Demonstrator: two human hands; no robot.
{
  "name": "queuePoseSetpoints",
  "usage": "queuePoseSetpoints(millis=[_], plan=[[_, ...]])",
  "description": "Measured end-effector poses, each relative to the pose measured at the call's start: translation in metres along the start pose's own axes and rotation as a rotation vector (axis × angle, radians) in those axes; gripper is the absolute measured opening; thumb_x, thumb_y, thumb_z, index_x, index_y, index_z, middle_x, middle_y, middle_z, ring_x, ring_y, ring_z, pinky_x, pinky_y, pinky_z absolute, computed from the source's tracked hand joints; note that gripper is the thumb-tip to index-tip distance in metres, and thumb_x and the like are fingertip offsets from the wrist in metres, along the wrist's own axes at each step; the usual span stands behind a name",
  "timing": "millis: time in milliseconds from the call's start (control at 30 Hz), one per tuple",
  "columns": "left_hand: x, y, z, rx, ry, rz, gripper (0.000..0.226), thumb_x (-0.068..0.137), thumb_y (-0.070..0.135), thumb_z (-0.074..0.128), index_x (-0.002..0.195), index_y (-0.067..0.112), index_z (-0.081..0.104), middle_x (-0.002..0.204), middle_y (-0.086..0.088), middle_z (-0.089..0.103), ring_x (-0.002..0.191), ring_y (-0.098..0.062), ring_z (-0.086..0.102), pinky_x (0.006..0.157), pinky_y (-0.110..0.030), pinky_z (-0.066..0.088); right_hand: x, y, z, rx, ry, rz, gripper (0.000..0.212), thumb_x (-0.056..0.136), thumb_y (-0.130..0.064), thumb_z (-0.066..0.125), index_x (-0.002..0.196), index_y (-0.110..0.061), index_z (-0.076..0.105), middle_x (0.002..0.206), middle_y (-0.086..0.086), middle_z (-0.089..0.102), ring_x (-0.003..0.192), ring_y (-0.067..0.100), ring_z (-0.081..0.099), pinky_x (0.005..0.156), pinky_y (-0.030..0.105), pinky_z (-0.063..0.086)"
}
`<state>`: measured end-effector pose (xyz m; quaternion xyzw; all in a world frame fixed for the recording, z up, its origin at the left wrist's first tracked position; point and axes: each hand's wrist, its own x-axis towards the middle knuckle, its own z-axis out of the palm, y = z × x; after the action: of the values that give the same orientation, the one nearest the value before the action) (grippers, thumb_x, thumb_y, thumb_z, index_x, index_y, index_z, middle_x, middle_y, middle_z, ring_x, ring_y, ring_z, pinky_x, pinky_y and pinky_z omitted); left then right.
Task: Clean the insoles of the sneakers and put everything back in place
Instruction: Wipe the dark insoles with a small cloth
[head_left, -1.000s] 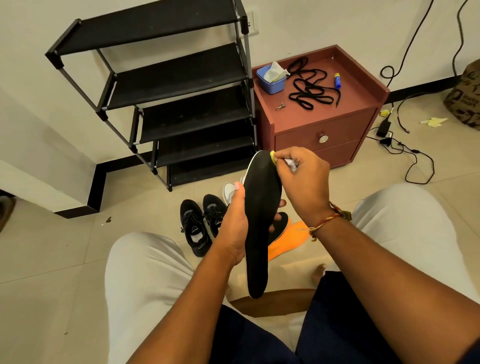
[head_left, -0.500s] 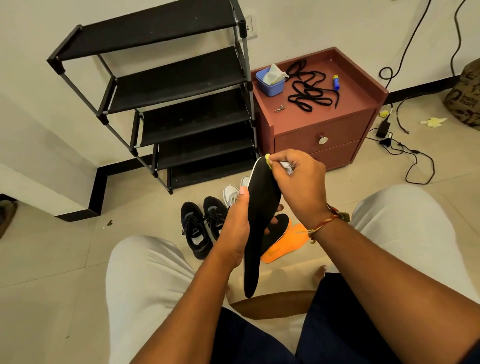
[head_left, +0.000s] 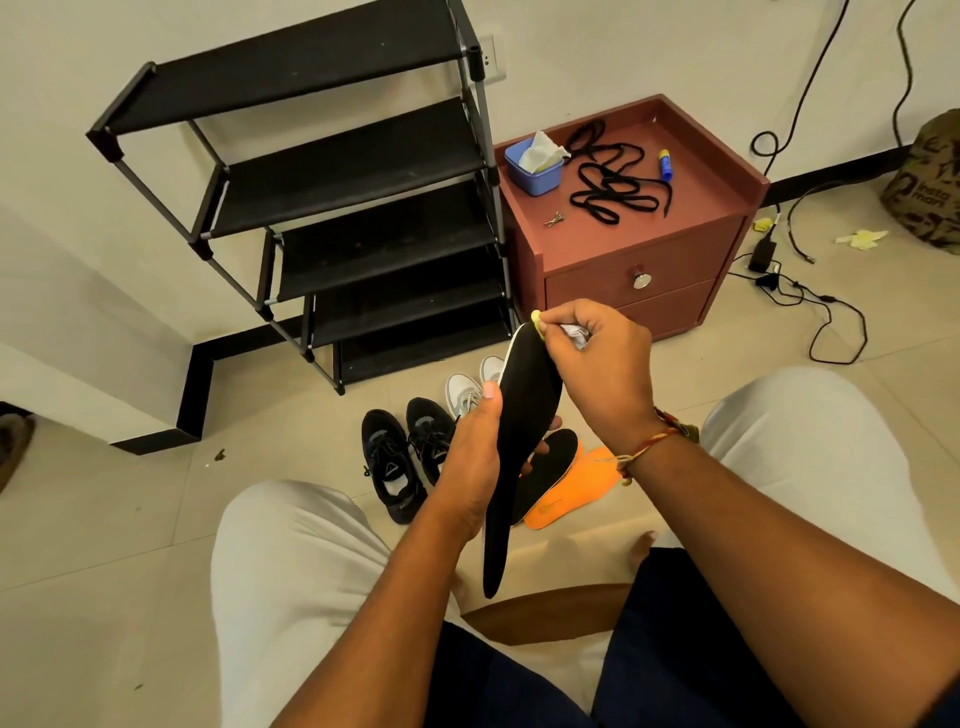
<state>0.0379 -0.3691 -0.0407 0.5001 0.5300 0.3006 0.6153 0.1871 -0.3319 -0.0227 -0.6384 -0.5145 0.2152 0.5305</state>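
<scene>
insole (head_left: 525, 415) in left hand (head_left: 470, 462), right hand (head_left: 605, 371) pinching tip

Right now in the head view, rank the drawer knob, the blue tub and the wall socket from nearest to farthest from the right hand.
1. Drawer knob, on the cabinet front just beyond the right hand.
2. Blue tub, on the cabinet top, left side.
3. Wall socket, on the wall behind the shoe rack.
</scene>
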Motion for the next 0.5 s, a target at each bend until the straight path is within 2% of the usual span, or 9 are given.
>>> queuePoseSetpoints(millis=[100, 233, 400, 500], plan=[[0.001, 0.0, 0.001, -0.008, -0.002, -0.004, 0.067, 0.104, 0.057, 0.014, 0.126, 0.019, 0.065, 0.111, -0.001, 0.075, 0.103, -0.026, 0.068, 0.086, -0.039, 0.051, 0.002, 0.003, -0.002, 0.003, 0.009, 0.045, 0.011, 0.092, -0.02, 0.069, 0.1, -0.019, 0.077, 0.091, -0.009, 0.073, 0.089, 0.005, 0.067, 0.08, 0.025, 0.059], [0.001, 0.0, 0.001, -0.019, -0.003, -0.013, 0.068, 0.103, 0.058, 0.015, 0.126, 0.019, 0.065, 0.111, -0.001, 0.075, 0.096, -0.019, 0.069, 0.086, -0.039, 0.051, 0.002, 0.005, -0.001, 0.028, 0.013, 0.076, 0.012, 0.092, -0.022, 0.07, 0.102, -0.02, 0.077, 0.093, -0.009, 0.073, 0.09, 0.005, 0.067, 0.081, 0.025, 0.059], [0.001, -0.001, -0.002, -0.048, -0.007, -0.003, 0.066, 0.104, 0.057, 0.015, 0.123, 0.018, 0.066, 0.102, -0.001, 0.076, 0.085, -0.011, 0.068, 0.078, -0.032, 0.053, -0.01, -0.004, 0.004, 0.095, 0.005, -0.009, 0.012, 0.093, -0.016, 0.069, 0.102, -0.017, 0.076, 0.095, -0.009, 0.073, 0.093, 0.003, 0.067, 0.08, 0.018, 0.056], [0.001, -0.002, -0.003, -0.054, -0.001, 0.002, 0.067, 0.102, 0.061, 0.017, 0.125, 0.019, 0.064, 0.104, -0.004, 0.075, 0.09, -0.015, 0.07, 0.078, -0.031, 0.055, -0.017, -0.01, 0.008, 0.089, -0.008, -0.083, 0.012, 0.092, -0.013, 0.069, 0.101, -0.016, 0.076, 0.097, -0.009, 0.072, 0.096, 0.003, 0.066, 0.082, 0.017, 0.055]])
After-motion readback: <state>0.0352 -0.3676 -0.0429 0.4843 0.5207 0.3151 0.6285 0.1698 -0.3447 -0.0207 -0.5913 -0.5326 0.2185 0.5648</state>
